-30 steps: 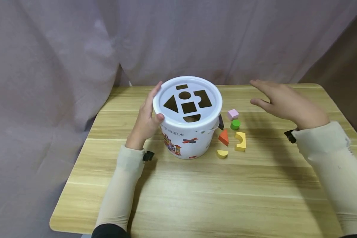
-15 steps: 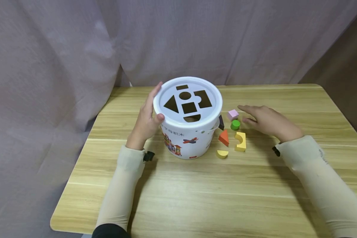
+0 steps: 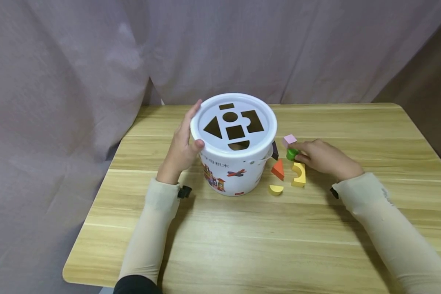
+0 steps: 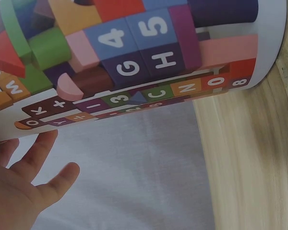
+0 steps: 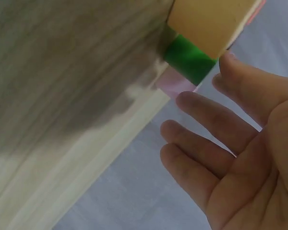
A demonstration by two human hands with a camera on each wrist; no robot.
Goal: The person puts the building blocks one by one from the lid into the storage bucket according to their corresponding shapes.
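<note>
A green cylinder block (image 3: 291,154) stands on the wooden desk (image 3: 242,228) just right of a white shape-sorter bucket (image 3: 233,163), as the person's right hand (image 3: 325,157) meets it with its fingertips (image 3: 297,153); the head view suggests a pinching grip, while the right wrist view shows the fingers (image 5: 206,115) fairly straight beside the block, so a firm hold cannot be confirmed. A pink cube (image 3: 288,140) sits just behind the cylinder, a yellow arch block (image 3: 299,174) just in front, with an orange triangle block (image 3: 278,169) and a yellow half-circle block (image 3: 275,190) near the bucket. The left hand (image 3: 181,145) rests against the bucket's side, thumb on the lid (image 3: 233,122) rim, its grip relaxed. A grey curtain (image 3: 95,61) hangs behind.
</note>
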